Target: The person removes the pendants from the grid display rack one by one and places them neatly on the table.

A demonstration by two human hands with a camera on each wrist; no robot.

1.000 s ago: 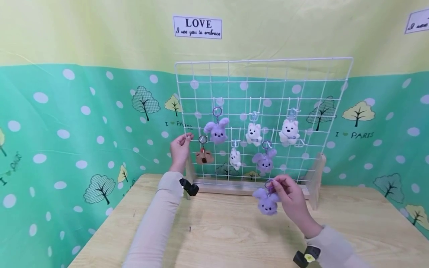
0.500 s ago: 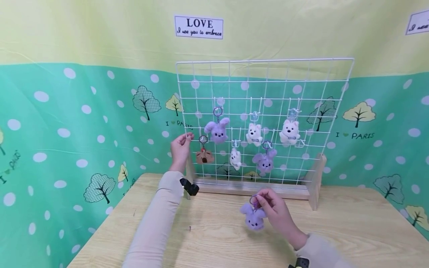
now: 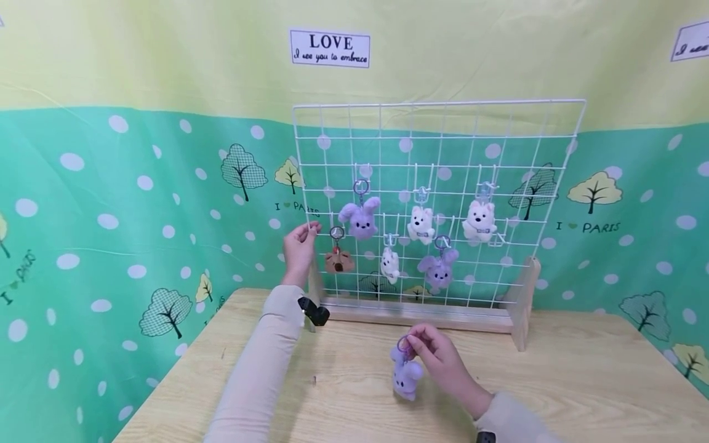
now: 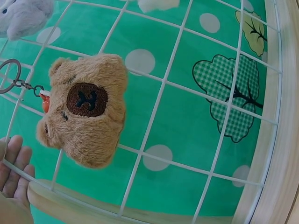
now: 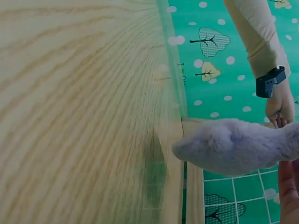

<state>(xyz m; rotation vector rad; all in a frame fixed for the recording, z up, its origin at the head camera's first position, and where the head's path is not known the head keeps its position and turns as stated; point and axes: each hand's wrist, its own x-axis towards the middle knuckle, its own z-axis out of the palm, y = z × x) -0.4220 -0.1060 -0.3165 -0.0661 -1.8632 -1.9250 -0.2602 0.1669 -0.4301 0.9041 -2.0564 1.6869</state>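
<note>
In the head view my right hand (image 3: pixel 443 363) pinches the ring of a purple plush bunny keychain (image 3: pixel 406 376), which dangles low over the table, turned partly sideways. The right wrist view has the same fuzzy bunny (image 5: pixel 233 145) large, beside my fingers. My left hand (image 3: pixel 300 251) grips the left edge wire of a white wire grid rack (image 3: pixel 437 101); its fingers (image 4: pixel 21 161) show behind the wire in the left wrist view. Nearest to it hangs a brown plush bear-like keychain (image 4: pixel 86 109). Other plush keychains on the grid include a purple bunny (image 3: pixel 361 219) and a white dog (image 3: pixel 479 220).
A wooden base (image 3: pixel 421 315) with side supports holds the grid upright on the light wooden table (image 3: pixel 354 406). On the grid's right side, a bare hook (image 3: pixel 496 239) sticks out. A green and yellow patterned cloth (image 3: pixel 166 246) hangs behind.
My right hand has moved left and down, away from the grid, carrying the purple bunny keychain, which has swung sideways. The left hand stays on the grid's edge.
</note>
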